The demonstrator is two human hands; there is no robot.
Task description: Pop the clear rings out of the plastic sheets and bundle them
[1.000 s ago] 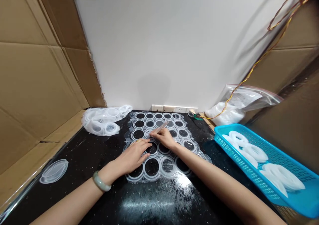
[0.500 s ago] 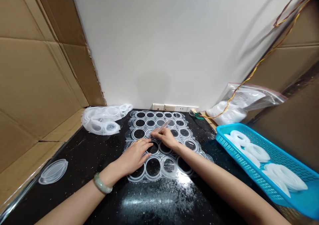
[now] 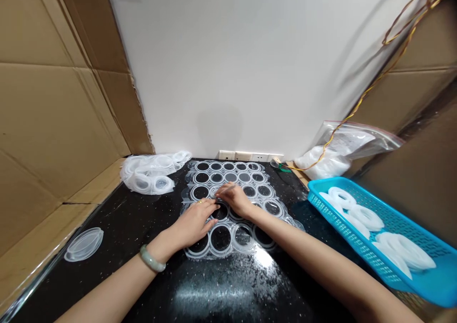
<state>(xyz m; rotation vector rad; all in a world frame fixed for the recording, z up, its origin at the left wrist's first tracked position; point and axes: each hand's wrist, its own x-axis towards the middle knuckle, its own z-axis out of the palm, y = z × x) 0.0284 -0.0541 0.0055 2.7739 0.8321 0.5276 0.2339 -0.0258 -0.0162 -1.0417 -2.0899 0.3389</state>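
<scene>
A clear plastic sheet of ring shapes [image 3: 243, 237], set in rows, lies flat on the black speckled tabletop [image 3: 143, 294]. My left hand [image 3: 198, 220] rests on its left side, fingers stretched out over the rings. My right hand [image 3: 233, 199] is closed around a slim, translucent stick-like tool [image 3: 225, 188] above the middle rows. Its tip is down near my left fingertips, and I cannot make out its exact kind. The fingers of both hands nearly meet, hiding some rings beneath them. A pale green bangle [image 3: 152, 259] circles my left wrist.
Bagged white rings [image 3: 148, 173] lie at the back left, and a clear oval plastic piece [image 3: 84, 244] nearer. At right are a blue basket [image 3: 382, 204] with white ring bundles and a zip bag [image 3: 328, 158]. Sockets [image 3: 243, 155] and yellow-brown wires [image 3: 360, 101] are behind; cardboard [image 3: 53, 108] stands left.
The tool in my right hand has tipped over, its upper end now lower and pointing less to the right. My left hand stays on the sheet. The view has shifted slightly.
</scene>
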